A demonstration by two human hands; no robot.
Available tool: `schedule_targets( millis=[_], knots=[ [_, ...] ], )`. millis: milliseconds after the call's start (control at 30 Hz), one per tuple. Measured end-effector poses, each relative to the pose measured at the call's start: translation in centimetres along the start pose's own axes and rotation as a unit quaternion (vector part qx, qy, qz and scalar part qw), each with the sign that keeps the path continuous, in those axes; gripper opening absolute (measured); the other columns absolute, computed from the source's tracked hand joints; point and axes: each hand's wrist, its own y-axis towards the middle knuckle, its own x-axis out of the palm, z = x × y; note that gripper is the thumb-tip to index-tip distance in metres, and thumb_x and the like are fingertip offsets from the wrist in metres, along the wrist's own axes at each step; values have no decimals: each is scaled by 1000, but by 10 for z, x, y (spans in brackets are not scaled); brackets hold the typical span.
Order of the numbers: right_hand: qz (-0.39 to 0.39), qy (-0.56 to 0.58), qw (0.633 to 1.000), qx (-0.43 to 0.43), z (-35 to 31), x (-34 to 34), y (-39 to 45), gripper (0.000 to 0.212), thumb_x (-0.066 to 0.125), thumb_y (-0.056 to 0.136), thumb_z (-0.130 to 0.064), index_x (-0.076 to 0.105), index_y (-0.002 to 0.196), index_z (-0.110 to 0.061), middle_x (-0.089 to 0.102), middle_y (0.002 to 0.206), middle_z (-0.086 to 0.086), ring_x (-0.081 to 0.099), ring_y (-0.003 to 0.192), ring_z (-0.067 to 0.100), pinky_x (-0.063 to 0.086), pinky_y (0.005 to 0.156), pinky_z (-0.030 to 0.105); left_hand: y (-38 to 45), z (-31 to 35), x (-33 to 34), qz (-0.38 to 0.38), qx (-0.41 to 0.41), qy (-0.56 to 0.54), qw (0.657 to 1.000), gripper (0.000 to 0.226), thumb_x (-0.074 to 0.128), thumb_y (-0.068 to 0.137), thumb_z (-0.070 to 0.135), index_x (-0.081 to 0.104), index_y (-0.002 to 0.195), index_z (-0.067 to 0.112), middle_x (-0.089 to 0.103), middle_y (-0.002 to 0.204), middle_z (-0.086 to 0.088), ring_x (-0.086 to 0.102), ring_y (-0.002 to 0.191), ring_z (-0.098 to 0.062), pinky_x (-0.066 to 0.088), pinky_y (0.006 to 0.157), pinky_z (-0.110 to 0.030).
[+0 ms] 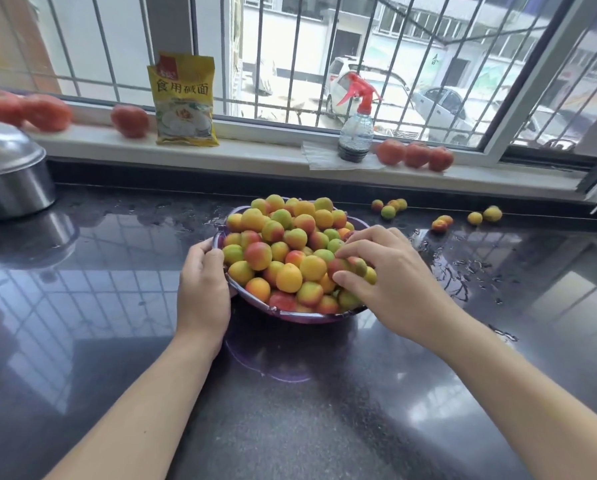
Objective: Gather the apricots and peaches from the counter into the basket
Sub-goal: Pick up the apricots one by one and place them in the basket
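A purple basket (pixel 290 317) stands mid-counter, heaped with several yellow, orange and red apricots and peaches (pixel 283 244). My left hand (pixel 203 285) grips the basket's left rim. My right hand (pixel 387 275) lies on the right side of the pile, its fingers curled around a few of the fruits there (pixel 354 266). Loose fruit lies on the counter far right: a small cluster (pixel 389 207), a reddish pair (pixel 441 223) and two yellow ones (pixel 484 215).
The dark counter (pixel 290 393) is wet near the basket's right. A steel pot with a lid (pixel 10 174) stands at the far left. The sill holds tomatoes (pixel 415 154), a yellow packet (pixel 185 98) and a spray bottle (pixel 356 133).
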Motion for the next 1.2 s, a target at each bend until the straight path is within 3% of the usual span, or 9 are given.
schedule_targets(
  millis=[333,467,567,667,733,867,933,1100,1200],
  knots=[
    [-22,21,1000,8,-1,-1,-5,32,77,85,-33,68,115,-24,58,122,-10,44,117,10,31,97,18,-1,0,1,4,2,0,1000,35,51,88,43,70,116,35,79,105,5,76,105,-21,65,89,-49],
    [90,129,986,59,19,-6,-5,22,68,88,-37,66,110,-35,62,111,-20,55,106,-5,38,89,7,0,-1,0,8,6,8,1000,31,52,84,47,72,107,43,79,106,5,76,106,-23,63,93,-56],
    [153,136,963,174,73,3,7,18,63,94,-21,67,111,-27,65,112,-8,62,103,8,50,92,24,0,-1,2,21,20,36,999,29,48,79,52,72,96,54,78,101,12,74,106,-23,60,96,-60],
    [83,10,957,277,145,24,23,33,56,95,-11,63,128,-10,54,134,14,52,123,32,39,108,38,1,-1,6,53,35,57,996,29,46,77,52,71,91,55,75,96,18,70,103,-19,58,96,-58],
    [31,-54,949,309,183,35,34,44,51,99,-16,53,142,-9,38,149,22,39,134,44,29,115,43,3,-3,8,70,44,62,995,29,44,76,52,71,89,55,73,91,24,67,97,-12,55,91,-51],
    [-22,-105,938,330,231,39,65,53,37,105,-35,33,156,-22,7,166,15,11,149,40,16,121,49,5,-7,9,91,54,56,993,29,44,77,52,71,88,53,71,87,29,64,88,-2,49,81,-42],
    [-43,-109,932,342,245,40,77,54,34,105,-39,30,157,-25,1,168,11,6,152,38,13,123,50,4,-5,9,97,61,59,992,28,44,79,50,71,85,54,69,87,32,62,84,5,46,79,-38],
    [-69,-148,924,346,256,46,81,45,32,104,-37,50,135,-10,10,163,15,36,135,47,32,114,51,3,-6,10,94,63,44,993,28,46,80,49,72,87,48,72,89,22,67,99,-13,51,86,-47],
    [-36,-163,927,337,252,46,78,48,33,105,-35,53,132,0,22,155,19,45,126,49,37,107,49,2,-6,11,101,80,52,990,28,44,83,45,71,90,42,68,84,35,61,83,12,47,78,-34]
  ],
)
